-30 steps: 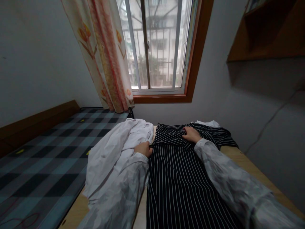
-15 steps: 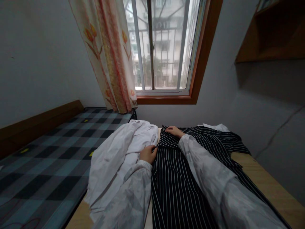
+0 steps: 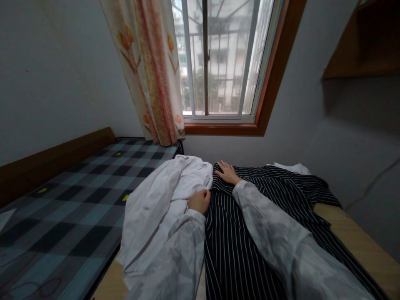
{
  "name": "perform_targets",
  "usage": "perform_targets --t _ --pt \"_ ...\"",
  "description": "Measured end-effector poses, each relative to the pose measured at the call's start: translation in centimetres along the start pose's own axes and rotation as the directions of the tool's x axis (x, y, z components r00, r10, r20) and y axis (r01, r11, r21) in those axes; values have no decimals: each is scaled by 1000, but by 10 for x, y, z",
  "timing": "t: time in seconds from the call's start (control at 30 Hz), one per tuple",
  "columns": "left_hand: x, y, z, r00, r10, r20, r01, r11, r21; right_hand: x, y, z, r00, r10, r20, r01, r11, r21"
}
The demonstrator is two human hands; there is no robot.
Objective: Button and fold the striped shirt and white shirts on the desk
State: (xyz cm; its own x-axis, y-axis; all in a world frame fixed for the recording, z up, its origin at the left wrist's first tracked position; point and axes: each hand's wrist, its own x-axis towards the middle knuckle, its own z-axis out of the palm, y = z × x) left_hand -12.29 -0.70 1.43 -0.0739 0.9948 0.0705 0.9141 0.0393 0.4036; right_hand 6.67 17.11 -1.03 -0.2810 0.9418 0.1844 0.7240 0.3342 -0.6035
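Observation:
A black garment with white stripes lies spread along a wooden table. My right hand rests flat and open on its far left corner, fingers stretched out. My left hand is closed in a fist at the garment's left edge, pinching the striped cloth where it meets a crumpled white garment. Both my arms wear pale mottled sleeves.
A bed with a blue and black checked cover stands to the left, wooden board along the wall. A floral curtain hangs by the window. A wooden shelf is on the right wall. White cloth peeks from behind the striped garment.
My right hand has slid left across the top of the striped garment to its far left corner and flattened. My left hand has stayed gripping the edge. The camera has turned slightly left.

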Motion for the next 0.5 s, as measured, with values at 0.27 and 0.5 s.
perform_targets --t 0.27,0.5 --pt "-4 8 -6 1000 24 14 -23 999 -27 -113 19 -40 969 -230 90 247 923 -294" --pt "0 6 -11 996 31 78 -32 999 9 -198 60 -59 983 -155 102 182 917 -355"
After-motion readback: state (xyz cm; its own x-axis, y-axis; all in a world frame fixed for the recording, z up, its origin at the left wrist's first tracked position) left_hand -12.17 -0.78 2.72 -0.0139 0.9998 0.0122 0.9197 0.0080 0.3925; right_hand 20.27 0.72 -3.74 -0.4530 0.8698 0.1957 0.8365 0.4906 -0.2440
